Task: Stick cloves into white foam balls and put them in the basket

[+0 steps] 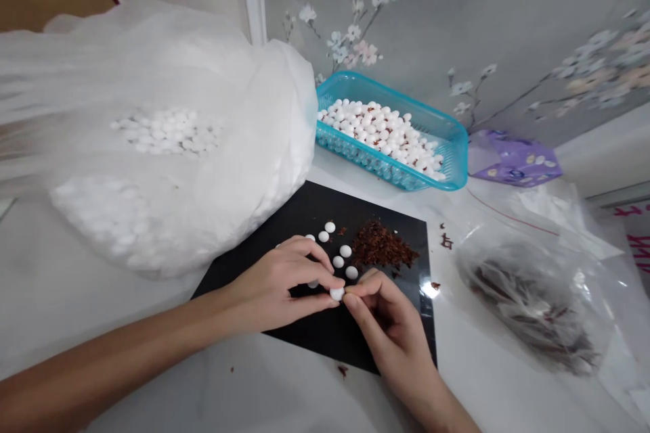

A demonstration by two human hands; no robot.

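Observation:
Between the thumb and forefinger of my left hand [284, 277] is a small white ball [336, 293], held low over a black board [325, 345]. My right hand [391, 318] pinches against the ball's right side. Whatever its fingertips hold is too small to make out. Several more white balls [345, 251] lie on the board just beyond my fingers, some partly hidden by my left hand. A pile of reddish-brown shreds [383, 245] sits behind my right hand on the board.
A large translucent bag [244, 108] full of white balls bulges over the board's left side. Behind stands a turquoise basket [457, 155] of white balls with brown bits. At right are a purple packet [518, 159] and a clear bag [538, 304] of dark brown material.

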